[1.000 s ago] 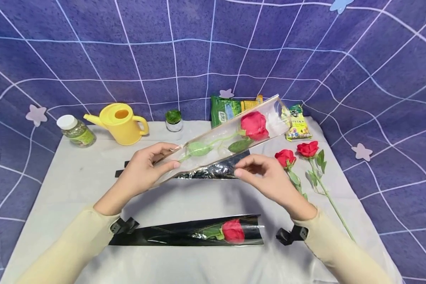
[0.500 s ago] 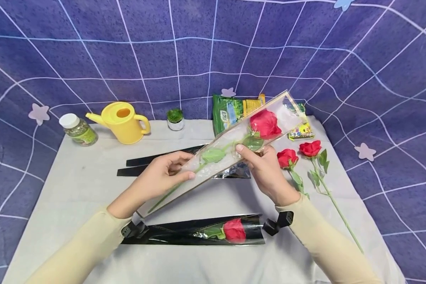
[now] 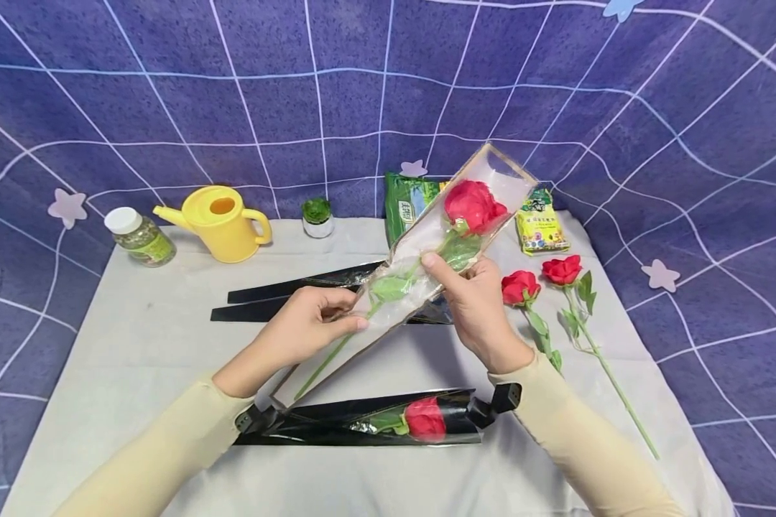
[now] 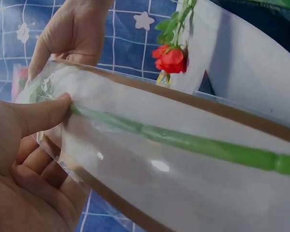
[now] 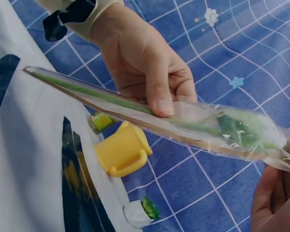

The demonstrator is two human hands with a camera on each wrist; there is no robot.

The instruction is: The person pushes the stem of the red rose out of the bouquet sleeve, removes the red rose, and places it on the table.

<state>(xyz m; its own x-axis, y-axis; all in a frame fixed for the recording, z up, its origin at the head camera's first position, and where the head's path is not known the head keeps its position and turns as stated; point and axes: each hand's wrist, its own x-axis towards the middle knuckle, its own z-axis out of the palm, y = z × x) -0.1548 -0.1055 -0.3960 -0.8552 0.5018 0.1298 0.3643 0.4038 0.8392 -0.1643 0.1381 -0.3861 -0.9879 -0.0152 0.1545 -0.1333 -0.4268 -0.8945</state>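
A clear flower sleeve [image 3: 356, 352] with a tan border slants up over the table, holding a red rose [image 3: 472, 205] with a green stem [image 4: 203, 143]. My left hand [image 3: 310, 323] pinches the sleeve's lower half, its thumb over the stem. Higher up, my right hand [image 3: 478, 309] grips the sleeve just below the bloom, thumb on the front and fingers behind. In the right wrist view the left hand [image 5: 140, 63] has its thumb pressed on the plastic. Nearer the person lies a second red rose [image 3: 425, 420] in a black sleeve [image 3: 310, 424].
Behind the held sleeve lie black sleeves [image 3: 252, 312]. Two loose red roses [image 3: 520, 287] rest at the right. Along the back stand a jar [image 3: 142, 240], a yellow watering can [image 3: 223, 226], a small potted plant [image 3: 318, 219], a green bag [image 3: 404, 205] and a yellow packet [image 3: 542, 226].
The right hand, earlier apart from the sleeve, has come to grip it below the bloom. The left hand has moved right and nearer the person, and the sleeve now stands more steeply.
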